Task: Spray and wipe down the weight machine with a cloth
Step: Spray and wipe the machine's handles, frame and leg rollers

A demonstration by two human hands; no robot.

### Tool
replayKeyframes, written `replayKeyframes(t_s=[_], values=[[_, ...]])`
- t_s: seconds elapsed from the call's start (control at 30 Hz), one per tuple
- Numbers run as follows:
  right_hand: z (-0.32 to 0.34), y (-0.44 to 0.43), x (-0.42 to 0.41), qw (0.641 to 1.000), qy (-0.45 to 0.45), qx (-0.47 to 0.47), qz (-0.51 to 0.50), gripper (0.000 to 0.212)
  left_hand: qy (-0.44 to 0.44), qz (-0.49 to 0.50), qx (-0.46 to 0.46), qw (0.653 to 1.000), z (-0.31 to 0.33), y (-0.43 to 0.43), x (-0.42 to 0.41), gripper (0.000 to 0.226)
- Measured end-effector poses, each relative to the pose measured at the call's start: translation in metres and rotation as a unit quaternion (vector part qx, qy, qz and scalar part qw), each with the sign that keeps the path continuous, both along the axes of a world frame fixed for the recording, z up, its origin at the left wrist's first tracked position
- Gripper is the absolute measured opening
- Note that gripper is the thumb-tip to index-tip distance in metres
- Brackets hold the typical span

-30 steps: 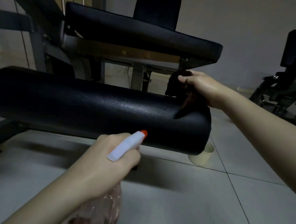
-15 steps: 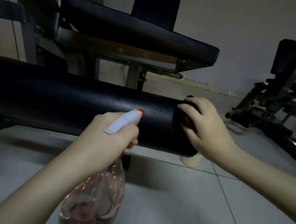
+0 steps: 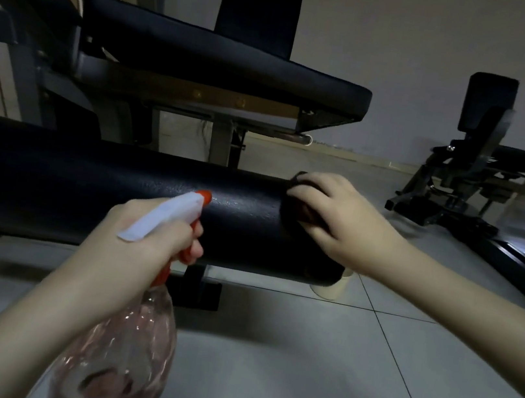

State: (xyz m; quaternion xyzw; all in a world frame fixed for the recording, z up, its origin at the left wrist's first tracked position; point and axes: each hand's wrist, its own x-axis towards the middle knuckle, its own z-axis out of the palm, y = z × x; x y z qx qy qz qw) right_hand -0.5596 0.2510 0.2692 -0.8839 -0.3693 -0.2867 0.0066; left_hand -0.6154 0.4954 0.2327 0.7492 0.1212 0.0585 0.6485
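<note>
Pale floor tiles point(image 3: 296, 374) and a dim grey wall are seen behind a weight machine point(image 3: 219, 144), with a second machine point(image 3: 483, 170) well apart at the right. A black padded roller point(image 3: 86, 186) is carried horizontally below the seat pad point(image 3: 224, 56). A dark cloth point(image 3: 290, 199) is held against the roller's top near its right end by the right hand point(image 3: 345, 225), whose fingers are curled over it. Most of the cloth is hidden beneath the palm. It is judged soft, light and limp, and best kept bunched under the palm so that it is not dragged loose on the grained vinyl. A clear spray bottle point(image 3: 129, 349) of pinkish liquid is gripped at its neck by the left hand point(image 3: 132, 240), with a finger hooked on the red trigger and the nozzle point(image 3: 203, 195) aimed at the roller's middle, just beside it. The bottle is judged light and thin-walled, so the neck is the part to be held. A cream cup point(image 3: 331, 286) is stood on the floor under the roller's right end.
</note>
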Motion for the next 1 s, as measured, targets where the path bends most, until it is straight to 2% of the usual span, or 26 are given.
replayKeyframes(t_s=[0.07,0.17,0.23,0.3,0.37,0.47,0.6,0.67,0.73,0.9,1.0], values=[[-0.012,0.003,0.000,1.000,-0.024,0.012,-0.010,0.045,0.000,0.016,-0.002,1.000,-0.001,0.004,0.001,0.026],[-0.009,0.048,0.014,0.998,-0.060,0.027,0.007,0.038,0.000,0.029,0.013,0.999,0.001,0.008,-0.003,0.030],[-0.001,0.083,0.023,0.998,-0.041,0.043,0.016,0.038,0.003,0.023,0.053,0.998,0.005,0.003,0.000,0.048],[0.002,0.102,0.026,0.999,-0.032,0.035,0.006,0.040,0.018,0.016,0.023,0.999,0.013,-0.003,0.007,0.068],[-0.002,0.091,0.021,0.999,-0.036,0.023,0.028,0.039,0.030,0.016,0.010,0.999,0.022,-0.007,0.009,0.061],[-0.015,0.046,0.004,0.994,-0.079,-0.029,0.067,0.036,0.000,0.036,0.022,0.999,0.029,-0.007,0.013,0.032],[-0.034,0.014,-0.004,0.982,-0.153,-0.079,0.081,0.037,0.000,-0.008,0.023,1.000,0.040,-0.009,0.010,0.032],[-0.037,0.026,-0.005,0.985,-0.142,-0.074,0.071,0.045,-0.013,0.030,-0.003,0.999,0.038,-0.008,0.008,0.031],[-0.038,0.040,-0.007,0.989,-0.117,-0.060,0.067,0.051,-0.025,0.011,-0.019,0.999,0.030,-0.005,0.011,0.030],[-0.035,0.003,-0.008,0.971,-0.188,-0.112,0.094,0.031,-0.020,-0.042,0.028,0.999,0.038,-0.019,0.002,0.033],[-0.044,-0.031,-0.010,0.963,-0.231,-0.109,0.082,0.027,-0.008,-0.022,0.021,0.999,0.042,-0.025,0.014,0.030]])
